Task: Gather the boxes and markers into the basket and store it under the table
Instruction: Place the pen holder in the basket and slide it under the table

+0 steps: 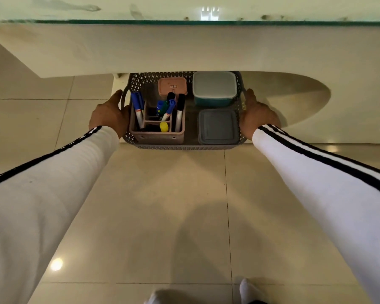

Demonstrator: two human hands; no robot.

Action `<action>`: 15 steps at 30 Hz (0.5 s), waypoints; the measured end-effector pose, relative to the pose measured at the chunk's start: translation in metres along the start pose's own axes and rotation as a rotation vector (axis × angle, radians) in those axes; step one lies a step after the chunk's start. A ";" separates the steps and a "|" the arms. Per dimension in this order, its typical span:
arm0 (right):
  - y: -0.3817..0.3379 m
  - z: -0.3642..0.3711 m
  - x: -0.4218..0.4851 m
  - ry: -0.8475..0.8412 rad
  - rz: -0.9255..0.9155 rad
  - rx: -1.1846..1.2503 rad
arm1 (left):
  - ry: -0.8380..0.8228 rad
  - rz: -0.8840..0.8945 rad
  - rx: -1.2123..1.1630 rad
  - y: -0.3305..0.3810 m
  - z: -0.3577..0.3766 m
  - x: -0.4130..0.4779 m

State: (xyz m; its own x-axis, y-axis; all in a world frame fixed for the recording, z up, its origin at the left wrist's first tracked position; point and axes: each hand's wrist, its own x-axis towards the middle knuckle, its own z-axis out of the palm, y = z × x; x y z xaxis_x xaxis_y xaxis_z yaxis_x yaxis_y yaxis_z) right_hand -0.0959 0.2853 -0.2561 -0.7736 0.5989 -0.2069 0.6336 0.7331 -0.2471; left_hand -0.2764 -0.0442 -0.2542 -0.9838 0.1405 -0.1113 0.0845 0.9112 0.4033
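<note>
While the fingers of each hand wrap out of sight around the basket's end handles, their exact closure cannot be told; only the backs of the left hand (109, 113) and right hand (258, 115) show, pressed against the two short ends of the perforated grey basket (184, 147) at centre frame. Inside it, at left, a pink divided organiser (158, 137) stands markers (137, 106) upright, with a yellow cap (164, 126) low in its front cell; a small pink lidded box (172, 84) sits behind it. At right lie a teal box with a clear lid (214, 88) and, nearer the viewer, a grey lidded box (217, 126). All contents appear gathered. The basket's far rim already passes beneath the edge of the glass-topped worktop (184, 51), above the tiled floor (184, 205); whether it rests on the floor cannot be told. To finish well, judged from this position: push both ends evenly so the basket travels straight, keep it level so the markers stay upright, and keep the knuckles low to clear the worktop's underside.
</note>
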 end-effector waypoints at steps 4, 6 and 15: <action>0.003 -0.006 -0.023 0.056 0.062 0.156 | 0.118 -0.193 -0.303 -0.008 -0.002 -0.009; 0.002 -0.003 -0.053 0.250 0.061 0.284 | 0.367 -0.326 -0.498 -0.012 -0.001 -0.038; -0.033 0.066 -0.171 0.159 -0.241 -0.094 | 0.117 0.201 0.082 0.002 0.065 -0.190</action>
State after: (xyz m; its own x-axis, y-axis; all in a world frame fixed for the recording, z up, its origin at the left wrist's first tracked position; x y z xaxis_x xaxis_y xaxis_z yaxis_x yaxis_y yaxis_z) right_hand 0.0158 0.1374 -0.2754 -0.8971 0.4419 -0.0006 0.4347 0.8823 -0.1806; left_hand -0.0795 -0.0441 -0.2916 -0.9572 0.2805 0.0716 0.2880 0.8986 0.3309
